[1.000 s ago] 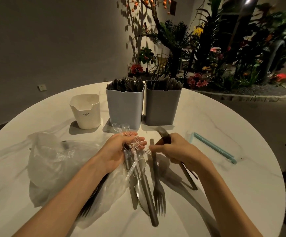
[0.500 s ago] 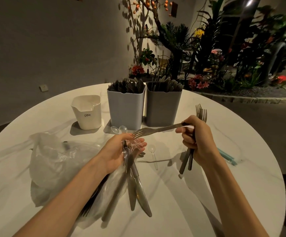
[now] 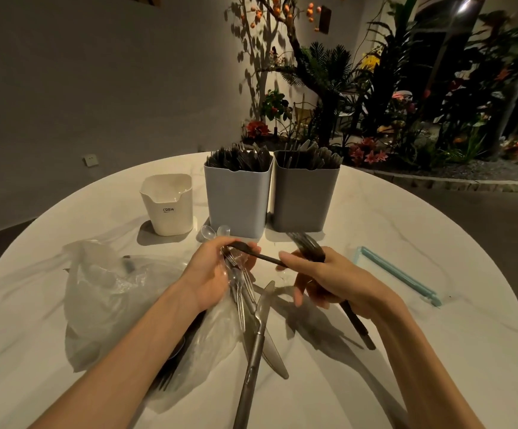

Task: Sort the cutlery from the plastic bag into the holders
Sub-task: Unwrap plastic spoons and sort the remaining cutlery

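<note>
My left hand (image 3: 212,270) grips a mixed bundle of cutlery (image 3: 245,292): metal knives and forks plus clear plastic spoons, their ends fanning down onto the table. My right hand (image 3: 325,281) holds several metal forks (image 3: 308,244) in its palm, tines pointing away, and pinches the handle of one dark piece (image 3: 263,257) whose other end lies in my left hand. The crumpled clear plastic bag (image 3: 109,289) lies left of my left forearm. Three holders stand behind: a small white one (image 3: 168,209), a light grey one (image 3: 237,199) and a dark grey one (image 3: 304,196), both grey ones packed with cutlery.
The round white marble table (image 3: 406,218) carries a light blue bag clip (image 3: 397,274) to the right of my right hand. Two clear plastic spoon bowls (image 3: 215,231) stick up in front of the light grey holder. Plants and flowers fill the background behind the table.
My right hand has come down from beside the dark grey holder to just right of my left hand, forks still in it. It now pinches a dark piece reaching into the left hand's bundle.
</note>
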Available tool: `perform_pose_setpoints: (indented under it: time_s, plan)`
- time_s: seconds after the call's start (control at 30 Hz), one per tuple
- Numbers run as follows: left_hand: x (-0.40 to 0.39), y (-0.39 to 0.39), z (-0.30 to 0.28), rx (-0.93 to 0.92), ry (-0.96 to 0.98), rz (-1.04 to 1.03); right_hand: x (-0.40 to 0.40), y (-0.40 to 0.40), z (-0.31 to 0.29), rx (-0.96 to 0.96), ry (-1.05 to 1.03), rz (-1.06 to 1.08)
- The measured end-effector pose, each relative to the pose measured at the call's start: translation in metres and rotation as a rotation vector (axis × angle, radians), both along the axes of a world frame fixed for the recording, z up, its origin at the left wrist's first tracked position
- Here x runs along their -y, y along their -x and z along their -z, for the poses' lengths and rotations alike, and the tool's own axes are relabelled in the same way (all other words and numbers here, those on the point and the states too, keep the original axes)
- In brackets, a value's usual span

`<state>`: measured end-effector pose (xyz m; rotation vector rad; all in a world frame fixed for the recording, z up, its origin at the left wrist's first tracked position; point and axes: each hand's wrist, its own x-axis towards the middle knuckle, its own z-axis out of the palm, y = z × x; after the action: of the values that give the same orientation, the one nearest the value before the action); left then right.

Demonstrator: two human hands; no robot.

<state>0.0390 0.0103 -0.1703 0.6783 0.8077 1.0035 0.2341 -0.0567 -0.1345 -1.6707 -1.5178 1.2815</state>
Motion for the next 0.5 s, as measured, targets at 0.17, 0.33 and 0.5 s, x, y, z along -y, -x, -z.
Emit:
perform_pose_setpoints:
  time_s: [0.17, 0.33, 0.5]
  plan:
    - [-0.003, 0.000, 0.003, -0.029, 0.019, 0.003, 0.006, -0.010, -0.007, -0.088, 0.107, -0.082]
    - [-0.004, 0.000, 0.005, -0.023, 0.035, 0.031, -0.005, 0.001, -0.003, -0.072, -0.051, 0.145]
    - [-0.001, -0.006, 0.006, -0.083, 0.001, 0.091, -0.001, 0.027, 0.007, -0.168, -0.054, 0.065]
